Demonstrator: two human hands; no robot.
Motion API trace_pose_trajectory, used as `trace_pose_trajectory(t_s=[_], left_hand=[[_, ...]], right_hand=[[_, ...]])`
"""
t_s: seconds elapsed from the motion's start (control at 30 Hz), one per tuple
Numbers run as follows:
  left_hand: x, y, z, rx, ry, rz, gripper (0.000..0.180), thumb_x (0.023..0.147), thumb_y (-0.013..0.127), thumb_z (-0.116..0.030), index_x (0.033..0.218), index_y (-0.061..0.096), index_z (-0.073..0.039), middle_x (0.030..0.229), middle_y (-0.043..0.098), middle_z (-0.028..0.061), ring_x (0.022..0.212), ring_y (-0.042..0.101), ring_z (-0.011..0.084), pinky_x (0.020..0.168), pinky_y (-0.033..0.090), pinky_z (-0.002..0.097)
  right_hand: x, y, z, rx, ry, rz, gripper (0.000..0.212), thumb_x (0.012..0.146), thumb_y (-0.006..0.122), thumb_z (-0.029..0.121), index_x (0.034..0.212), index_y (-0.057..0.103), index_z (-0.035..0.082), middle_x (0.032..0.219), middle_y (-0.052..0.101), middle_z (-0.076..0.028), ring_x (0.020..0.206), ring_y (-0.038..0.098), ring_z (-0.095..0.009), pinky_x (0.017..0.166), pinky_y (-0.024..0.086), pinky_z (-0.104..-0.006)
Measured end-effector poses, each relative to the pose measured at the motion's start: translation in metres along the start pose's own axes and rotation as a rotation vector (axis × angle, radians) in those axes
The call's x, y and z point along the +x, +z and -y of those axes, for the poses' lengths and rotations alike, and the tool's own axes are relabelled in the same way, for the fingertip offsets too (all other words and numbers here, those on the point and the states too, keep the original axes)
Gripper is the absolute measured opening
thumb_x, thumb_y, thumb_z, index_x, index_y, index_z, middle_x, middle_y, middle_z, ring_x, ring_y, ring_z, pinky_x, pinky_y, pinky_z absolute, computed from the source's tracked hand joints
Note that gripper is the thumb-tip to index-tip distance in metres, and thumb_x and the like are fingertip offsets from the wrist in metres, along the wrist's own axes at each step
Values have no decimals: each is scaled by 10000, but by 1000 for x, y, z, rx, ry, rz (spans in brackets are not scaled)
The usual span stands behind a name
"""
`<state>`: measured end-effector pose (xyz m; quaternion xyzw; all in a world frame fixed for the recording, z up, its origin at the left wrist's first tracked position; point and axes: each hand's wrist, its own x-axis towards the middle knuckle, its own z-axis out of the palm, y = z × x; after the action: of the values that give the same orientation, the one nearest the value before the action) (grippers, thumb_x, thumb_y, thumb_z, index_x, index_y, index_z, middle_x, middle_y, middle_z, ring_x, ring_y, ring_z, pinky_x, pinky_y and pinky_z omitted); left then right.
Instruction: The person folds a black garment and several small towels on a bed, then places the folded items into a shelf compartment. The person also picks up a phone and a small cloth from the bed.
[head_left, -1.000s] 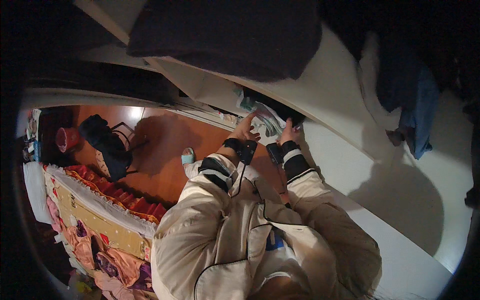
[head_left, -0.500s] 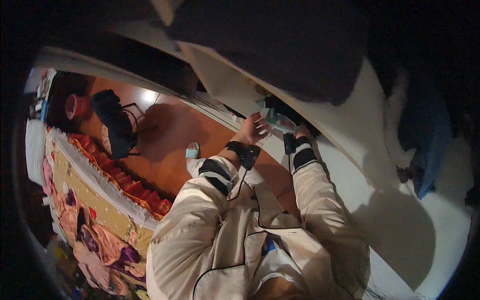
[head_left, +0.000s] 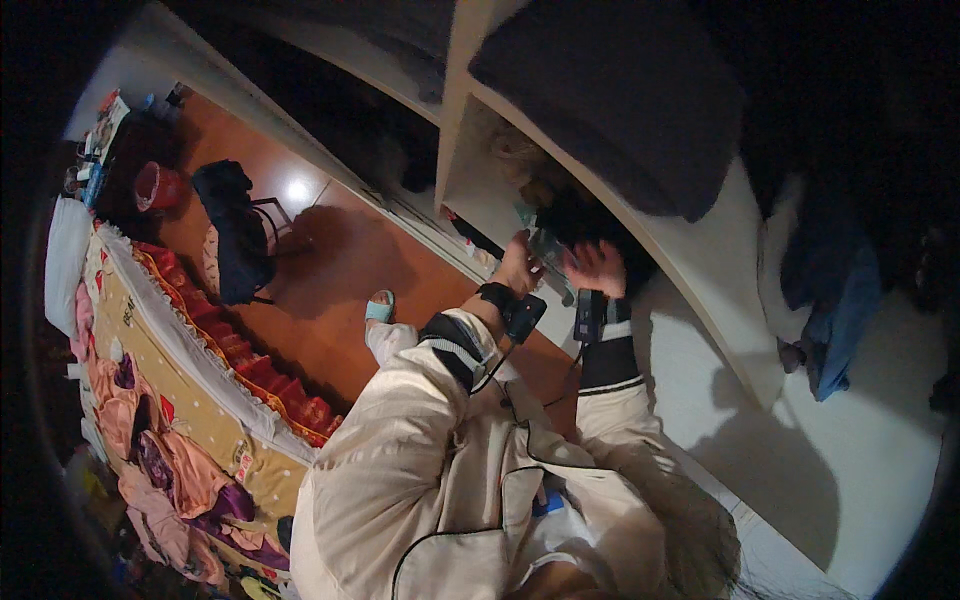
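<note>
A crumpled, clear-greenish plastic bag [head_left: 546,248] is between my hands at the opening of a low white cupboard compartment. My left hand [head_left: 516,266] is at the bag's left side, its fingers curled against the plastic. On the other side, my right hand [head_left: 598,268] has its fingers apart, pointing toward the bag, and I see no object in its palm. Each wrist carries a strap with a small black device. What the bag contains cannot be made out.
Behind the bag, dim items fill the compartment [head_left: 470,160]. A dark cloth [head_left: 610,100] hangs above; blue clothing [head_left: 840,310] hangs at right. Left are a bed with a yellow cover [head_left: 215,400], a chair draped in dark cloth [head_left: 235,235] and a red bucket [head_left: 160,187].
My left hand has moved right to the plastic bag, and its spread fingers have curled. My right hand, partly hidden before, now shows spread fingers. The view has shifted, showing more of the compartment.
</note>
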<state>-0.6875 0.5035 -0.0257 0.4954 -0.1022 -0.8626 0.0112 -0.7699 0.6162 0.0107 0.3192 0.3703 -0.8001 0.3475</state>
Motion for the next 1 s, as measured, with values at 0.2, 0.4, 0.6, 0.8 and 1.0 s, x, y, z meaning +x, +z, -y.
trace_pose_trajectory(t_s=[0.2,0.4,0.6,0.8,1.0], left_hand=[[-21,-12,-29,-166,9,43,224,855,482,-325,909,482,-108,809,427,3,761,434,180,763,411,361],[-34,-50,-50,-239,-20,230,257,885,410,-264,730,514,-88,681,500,24,753,499,213,726,445,357],[-45,-55,-66,-208,-6,175,264,879,422,-267,681,507,-113,713,547,4,752,538,202,684,452,318],[-44,-50,-75,-276,5,454,292,886,389,-257,651,455,-95,686,498,21,728,527,214,653,464,308],[-59,-30,-76,-260,6,354,220,831,456,-110,623,387,-89,671,438,42,666,456,212,682,445,332]], right_hand=[[113,109,-13,-552,-34,267,239,828,566,250,1022,548,113,974,569,-70,925,537,-191,699,437,-310],[194,130,-42,-809,16,463,265,855,533,243,1080,538,102,979,571,-66,876,548,-169,608,450,-271],[232,117,-37,-1798,-1070,742,273,871,508,194,1108,524,59,1070,567,-73,989,531,-193,753,460,-296],[153,23,2,-2041,-1977,0,254,866,534,218,1083,556,87,1089,571,-78,1011,528,-223,872,433,-334],[39,-9,89,-2035,-1171,-718,368,811,588,282,1120,544,88,1148,551,-85,1040,522,-234,888,430,-342]])
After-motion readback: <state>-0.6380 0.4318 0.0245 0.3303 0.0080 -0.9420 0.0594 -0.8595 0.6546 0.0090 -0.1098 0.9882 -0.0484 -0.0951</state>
